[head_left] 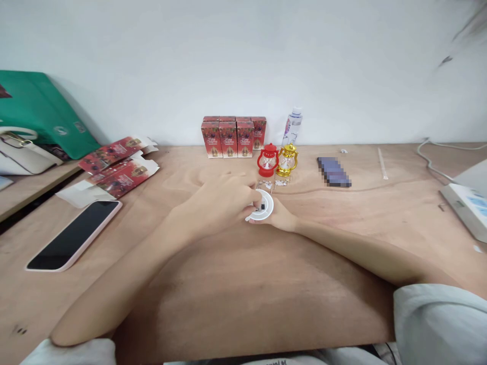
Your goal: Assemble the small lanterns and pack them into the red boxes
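My right hand is wrapped around a white round base, its hollow underside turned up toward me. A small black part shows inside the hollow. My left hand reaches over from the left, its fingers bent and pressed together at the hollow; whatever they pinch is hidden. Just beyond my hands stand a small red lantern and a gold lantern, both upright. Small clear packets with pale bits lie in front of them.
Red patterned boxes stand by the wall, near a water bottle. Opened red cartons and a phone lie left. To the right are a pixelated dark rectangle, a thin clear strip, a white box and a cable.
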### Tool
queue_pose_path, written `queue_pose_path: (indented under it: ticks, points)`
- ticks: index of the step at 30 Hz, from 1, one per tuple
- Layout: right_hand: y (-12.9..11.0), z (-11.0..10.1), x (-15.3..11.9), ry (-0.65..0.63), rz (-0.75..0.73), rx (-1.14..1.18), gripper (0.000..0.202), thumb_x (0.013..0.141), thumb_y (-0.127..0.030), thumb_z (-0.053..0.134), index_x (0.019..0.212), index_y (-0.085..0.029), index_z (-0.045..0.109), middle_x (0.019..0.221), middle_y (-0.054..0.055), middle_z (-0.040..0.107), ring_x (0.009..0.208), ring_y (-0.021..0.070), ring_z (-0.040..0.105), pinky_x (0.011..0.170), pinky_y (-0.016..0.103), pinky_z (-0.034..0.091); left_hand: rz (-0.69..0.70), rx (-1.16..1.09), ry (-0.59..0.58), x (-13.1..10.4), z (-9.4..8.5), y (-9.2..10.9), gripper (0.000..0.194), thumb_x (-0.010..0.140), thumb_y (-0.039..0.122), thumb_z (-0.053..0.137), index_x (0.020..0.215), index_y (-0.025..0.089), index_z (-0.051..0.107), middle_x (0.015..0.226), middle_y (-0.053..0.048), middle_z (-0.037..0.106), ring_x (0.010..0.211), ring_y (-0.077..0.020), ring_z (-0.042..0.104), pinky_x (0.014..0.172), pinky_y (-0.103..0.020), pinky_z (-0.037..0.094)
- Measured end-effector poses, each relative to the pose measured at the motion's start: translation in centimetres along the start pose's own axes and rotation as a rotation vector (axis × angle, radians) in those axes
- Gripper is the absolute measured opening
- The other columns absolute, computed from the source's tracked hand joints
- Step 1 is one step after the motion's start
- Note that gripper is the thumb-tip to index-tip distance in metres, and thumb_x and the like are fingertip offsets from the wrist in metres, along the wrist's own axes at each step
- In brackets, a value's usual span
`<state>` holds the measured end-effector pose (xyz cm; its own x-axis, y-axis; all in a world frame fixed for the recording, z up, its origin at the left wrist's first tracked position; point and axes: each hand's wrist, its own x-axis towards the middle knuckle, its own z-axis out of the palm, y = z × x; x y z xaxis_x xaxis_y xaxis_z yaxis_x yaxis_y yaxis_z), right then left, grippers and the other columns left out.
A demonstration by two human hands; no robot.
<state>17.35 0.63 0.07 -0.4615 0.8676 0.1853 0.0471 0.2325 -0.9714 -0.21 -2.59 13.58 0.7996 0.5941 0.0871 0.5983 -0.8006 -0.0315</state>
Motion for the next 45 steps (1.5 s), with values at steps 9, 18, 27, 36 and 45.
queue_pose_path:
  ticks: [9,18,27,36,45]
  points:
    - [1.0,0.0,-0.1,0.026,-0.049,-0.01,0.044,0.053,-0.033,0.084,0.08,-0.019,0.052,0.076,-0.001,0.062,0.074,0.0164,0.059,0.069,0.031,0.049,0.045,0.068,-0.09,0.6,0.1,0.7,0.02,0.087,0.011,0.053,0.08,0.018,0.071,0.1,-0.004,0.067,0.09,-0.0181,0.061,0.072,-0.029,0.04]
    - [1.1,-0.1,0.0,0.032,-0.023,-0.049,0.047,0.054,-0.035,0.083,0.085,-0.018,0.052,0.082,0.0,0.064,0.077,0.017,0.06,0.072,0.033,0.05,0.089,0.327,0.019,0.2,1.3,1.3,0.019,0.086,0.006,0.052,0.092,0.014,0.068,0.097,-0.007,0.068,0.089,-0.0187,0.064,0.067,-0.03,0.036]
    - [0.2,0.0,-0.1,0.034,0.042,0.022,0.05,0.056,-0.025,0.082,0.098,-0.018,0.056,0.101,0.005,0.069,0.099,0.0233,0.064,0.09,0.04,0.051,0.094,0.41,0.099,0.8,1.0,1.0,0.019,0.085,0.006,0.051,0.08,0.014,0.068,0.082,-0.008,0.067,0.082,-0.0202,0.061,0.065,-0.032,0.033]
    - [1.0,-0.2,0.0,0.043,-0.027,-0.03,0.047,0.05,-0.029,0.085,0.085,-0.018,0.055,0.08,0.0,0.063,0.074,0.0176,0.06,0.071,0.033,0.051,0.102,0.3,-0.008,0.5,0.7,1.0,0.019,0.087,0.007,0.055,0.086,0.018,0.071,0.102,-0.005,0.071,0.092,-0.0206,0.061,0.07,-0.034,0.033]
    - [1.0,-0.2,-0.1,0.151,-0.035,-0.002,0.055,0.055,-0.036,0.084,0.097,-0.019,0.054,0.101,0.005,0.067,0.095,0.0214,0.062,0.089,0.039,0.048,0.046,0.249,0.092,-0.5,-0.8,0.5,0.015,0.09,0.021,0.05,0.09,0.016,0.065,0.096,-0.007,0.068,0.086,-0.0189,0.062,0.073,-0.029,0.041]
